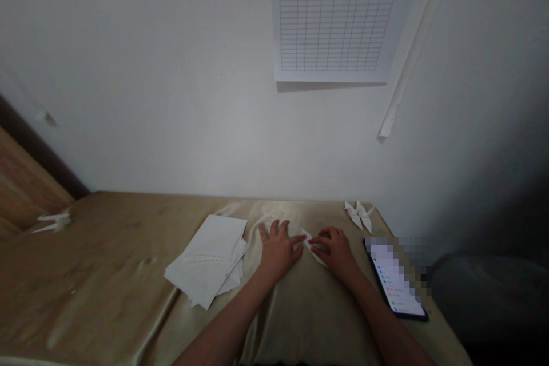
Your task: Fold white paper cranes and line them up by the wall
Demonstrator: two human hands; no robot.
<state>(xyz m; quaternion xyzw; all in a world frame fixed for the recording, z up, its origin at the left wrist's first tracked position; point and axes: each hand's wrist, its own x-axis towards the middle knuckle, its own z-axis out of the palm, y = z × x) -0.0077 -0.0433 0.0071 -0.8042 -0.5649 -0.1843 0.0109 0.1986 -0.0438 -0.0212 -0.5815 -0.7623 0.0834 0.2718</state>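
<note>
A small, narrow piece of folded white paper (319,259) lies slanted on the gold cloth between my hands. My left hand (277,249) rests on the cloth with its fingers spread, and its index fingertip touches the paper's upper left end. Over the right side of the paper is my right hand (337,249), its fingers bent and closed on it. Part of the paper is hidden under those fingers. To the left of my left hand lies a loose stack of white paper sheets (210,260).
Folded paper figures (359,215) sit at the table's back right corner, another paper figure (55,221) at the far left. A lit phone (397,280) lies near the right edge. Behind the cloth-covered table (128,240) rises a white wall with a printed chart (337,28).
</note>
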